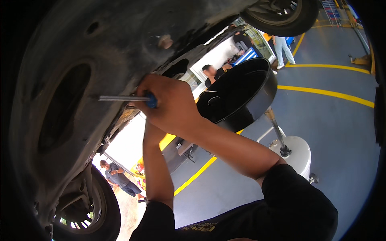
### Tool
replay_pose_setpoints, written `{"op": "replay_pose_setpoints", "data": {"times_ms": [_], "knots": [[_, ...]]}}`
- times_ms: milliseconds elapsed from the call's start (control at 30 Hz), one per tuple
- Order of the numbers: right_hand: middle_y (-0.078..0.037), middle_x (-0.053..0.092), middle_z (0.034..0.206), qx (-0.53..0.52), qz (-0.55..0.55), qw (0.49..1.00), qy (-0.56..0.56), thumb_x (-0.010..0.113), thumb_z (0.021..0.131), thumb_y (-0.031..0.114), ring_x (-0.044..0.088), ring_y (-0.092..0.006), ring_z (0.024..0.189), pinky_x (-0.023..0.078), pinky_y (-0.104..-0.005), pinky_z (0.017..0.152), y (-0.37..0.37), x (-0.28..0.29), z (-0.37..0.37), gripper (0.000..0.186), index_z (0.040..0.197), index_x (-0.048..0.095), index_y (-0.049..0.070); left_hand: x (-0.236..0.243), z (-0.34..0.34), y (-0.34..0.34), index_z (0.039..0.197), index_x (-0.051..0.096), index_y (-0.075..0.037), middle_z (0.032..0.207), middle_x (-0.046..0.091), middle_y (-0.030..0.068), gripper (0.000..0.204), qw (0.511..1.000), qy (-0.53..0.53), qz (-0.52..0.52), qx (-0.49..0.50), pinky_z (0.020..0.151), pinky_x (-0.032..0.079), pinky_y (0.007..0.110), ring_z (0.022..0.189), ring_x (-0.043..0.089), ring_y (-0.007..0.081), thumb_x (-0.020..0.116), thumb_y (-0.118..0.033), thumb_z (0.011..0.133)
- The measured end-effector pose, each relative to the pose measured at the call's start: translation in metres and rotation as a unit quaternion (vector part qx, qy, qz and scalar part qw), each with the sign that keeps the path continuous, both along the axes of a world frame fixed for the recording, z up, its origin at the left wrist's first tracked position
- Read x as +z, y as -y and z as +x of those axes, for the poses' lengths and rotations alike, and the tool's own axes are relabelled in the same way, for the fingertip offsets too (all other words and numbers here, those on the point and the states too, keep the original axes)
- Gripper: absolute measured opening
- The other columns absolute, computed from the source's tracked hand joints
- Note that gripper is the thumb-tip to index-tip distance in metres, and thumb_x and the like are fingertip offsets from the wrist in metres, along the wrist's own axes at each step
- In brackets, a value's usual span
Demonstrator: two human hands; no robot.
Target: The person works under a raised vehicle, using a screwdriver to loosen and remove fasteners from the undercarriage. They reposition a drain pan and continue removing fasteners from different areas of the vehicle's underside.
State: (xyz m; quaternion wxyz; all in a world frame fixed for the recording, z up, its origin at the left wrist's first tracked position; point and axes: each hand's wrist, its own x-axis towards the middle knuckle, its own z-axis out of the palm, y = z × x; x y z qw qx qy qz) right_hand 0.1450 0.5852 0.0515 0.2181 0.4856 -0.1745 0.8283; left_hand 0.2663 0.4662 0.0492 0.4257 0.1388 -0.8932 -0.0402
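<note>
Screwdriver, or a tool much like one, with a slim silver shaft and a blue handle, sits in the right hand close under the dark underbody of a raised car, its shaft pointing left. The right hand is closed around the handle; the left hand comes up behind it and is mostly hidden, so I cannot tell whether its fingers are apart, together or clamped on something. The shaft's far end lies near an oval opening in the underbody, and whether it touches metal cannot be made out. The step in hand looks like close tool work at the car's underside, both hands brought together there. The next move seems to call for a firm grip, a steady shaft and a clear sight of the spot behind the hands, which they cover. To the right, a wide black basin stands on a pole above a white tank; its rim looks near the right forearm, so a careless elbow might knock it.
</note>
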Motion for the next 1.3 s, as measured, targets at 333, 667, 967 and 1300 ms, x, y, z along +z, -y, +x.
{"op": "replay_pose_setpoints", "data": {"times_ms": [333,667,967,1300], "knots": [[-0.008,0.064,0.076,-0.118,0.005,0.991,-0.067,0.076,0.07,0.015,0.066,-0.0263,0.068,0.049,-0.0333,0.058,0.0,-0.004,-0.029,0.018,0.083,0.066,0.008,0.036,-0.019,-0.031,0.099,0.055,-0.008,0.071,0.057,0.001,0.027,0.749,-0.078,0.563,-0.341,0.034,0.031,0.015,0.05,0.047,0.0028,0.042,-0.03,0.104],[-0.006,0.064,0.085,-0.058,0.057,0.996,-0.043,0.076,0.075,0.005,0.061,-0.0172,0.074,0.047,-0.0283,0.068,-0.027,-0.034,-0.039,0.023,0.096,0.068,0.005,0.049,-0.03,-0.053,0.118,0.056,0.006,0.085,0.062,0.0067,0.031,0.711,-0.05,0.588,-0.382,0.039,0.03,0.014,0.054,0.042,0.0034,0.047,-0.017,0.1],[-0.006,0.059,0.086,-0.053,0.059,0.994,-0.074,0.072,0.075,-0.002,0.061,-0.0187,0.076,0.047,-0.0302,0.069,-0.033,-0.033,-0.036,0.025,0.099,0.071,0.005,0.05,-0.029,-0.063,0.099,0.059,0.002,0.082,0.062,0.0065,0.02,0.764,-0.067,0.554,-0.322,0.042,0.032,0.016,0.058,0.046,0.0044,0.049,-0.015,0.098],[-0.007,0.063,0.078,0.134,0.204,0.97,-0.004,0.072,0.078,0.003,0.064,-0.0207,0.074,0.049,-0.0303,0.07,-0.034,-0.043,-0.057,0.02,0.097,0.069,0.004,0.06,-0.036,-0.052,0.114,0.058,0.006,0.091,0.063,0.0095,0.033,0.743,0.032,0.555,-0.372,0.039,0.029,0.014,0.055,0.043,0.0014,0.052,-0.023,0.099]]}}
